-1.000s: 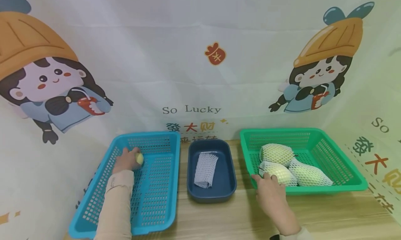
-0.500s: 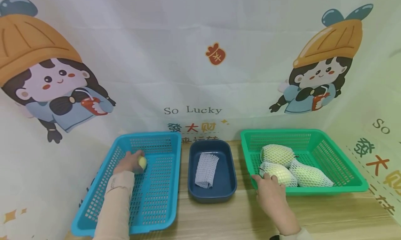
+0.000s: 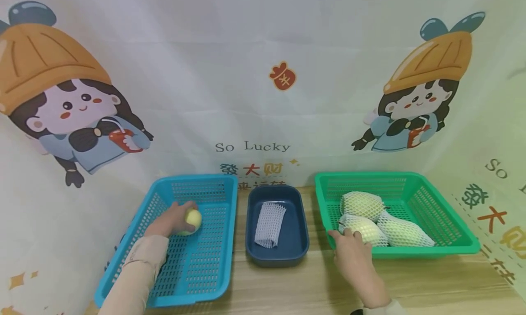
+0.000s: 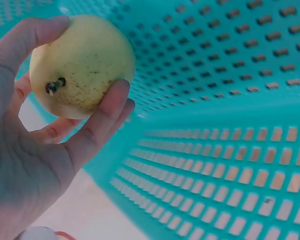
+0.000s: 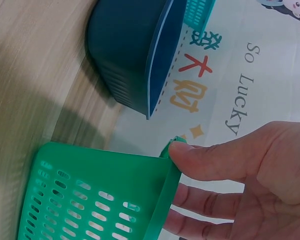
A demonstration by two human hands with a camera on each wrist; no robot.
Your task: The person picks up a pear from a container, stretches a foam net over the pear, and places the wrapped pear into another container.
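Note:
In the head view, my left hand [image 3: 172, 219] holds a bare yellow pear [image 3: 193, 220] inside the blue basket [image 3: 232, 242]. Thumb and fingers curl round the pear in the left wrist view, its dark stem facing the camera. At the green basket [image 3: 431, 251], my right hand [image 3: 354, 260] grips the near left corner of the rim, thumb outside and fingers behind it. That basket contains three pears in white foam nets: one at the back [image 3: 361, 204], a front-left pear [image 3: 367, 230] partly hidden by my fingers, and a right-hand pear [image 3: 404, 232].
Between the baskets stands a navy tub [image 3: 277, 261] with a white foam net sleeve [image 3: 270, 226] lying in it. All three containers sit on a wooden table [image 3: 279, 292]. A printed white cloth [image 3: 246, 86] hangs close behind them.
My left hand has moved right and slightly nearer within the blue basket, bringing the pear along, and more of the pear shows. My right hand stays on the green basket's rim.

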